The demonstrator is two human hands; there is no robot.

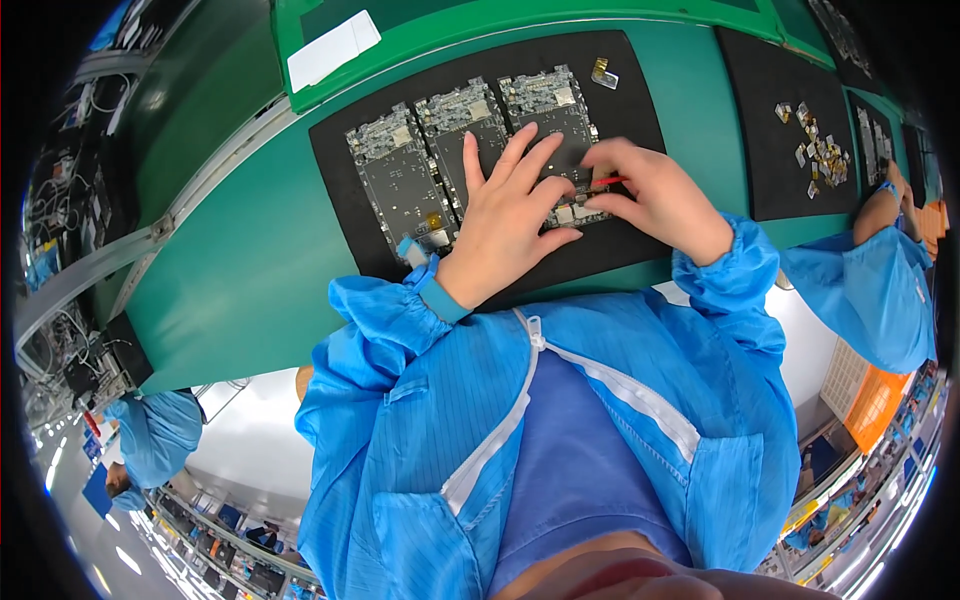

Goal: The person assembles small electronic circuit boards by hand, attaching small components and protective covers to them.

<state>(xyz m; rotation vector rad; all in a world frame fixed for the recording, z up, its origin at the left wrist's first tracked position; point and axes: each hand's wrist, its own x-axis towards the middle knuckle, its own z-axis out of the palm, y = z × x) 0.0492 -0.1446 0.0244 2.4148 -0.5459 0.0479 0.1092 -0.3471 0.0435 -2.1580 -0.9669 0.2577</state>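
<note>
Three dark circuit boards lie side by side on a black mat point(335, 160): a left board point(385, 185), a middle board point(452, 115) and a right board point(535, 95). My left hand point(505, 205) is open, fingers spread over the middle and right boards, its thumb and index finger by the right board's near end. A blue band circles that wrist. My right hand point(665, 195) is closed in a pinch on a thin red tool point(609, 181) above the same end; its tip and exact kind are hidden.
A small gold and silver part point(604, 73) lies at the mat's far right. Farther right, a second black mat point(755, 130) holds several similar parts point(822, 155). A green ledge with a white card point(334, 49) runs along the back. A co-worker's blue sleeve point(865, 290) is at right.
</note>
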